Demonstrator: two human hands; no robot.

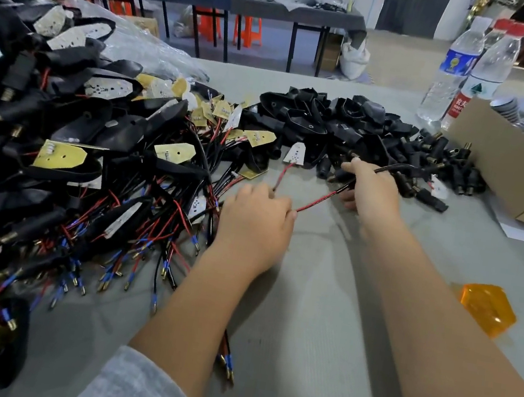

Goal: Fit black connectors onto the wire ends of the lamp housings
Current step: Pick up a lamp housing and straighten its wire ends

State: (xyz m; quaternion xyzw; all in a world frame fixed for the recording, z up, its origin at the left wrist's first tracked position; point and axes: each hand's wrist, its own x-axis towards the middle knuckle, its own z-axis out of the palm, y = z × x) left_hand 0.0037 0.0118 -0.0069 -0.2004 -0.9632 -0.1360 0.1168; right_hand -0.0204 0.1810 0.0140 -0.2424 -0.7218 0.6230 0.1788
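The scene is evenly and brightly lit by soft, diffuse light from above, with no hard highlights. Shadows are faint and blurred: a pale grey band lies on the bench (319, 326) between the two forearms, and a soft shadow sits just under the left hand (255, 221). The black lamp housings (316, 121) show only dull sheen. The clear water bottles (453, 67) at far right catch mild glints. The right hand (371, 187) is slightly smeared by motion. Wide-angle distortion bends the far tables and stretches things at the left and right edges. The far room looks soft and somewhat washed out.
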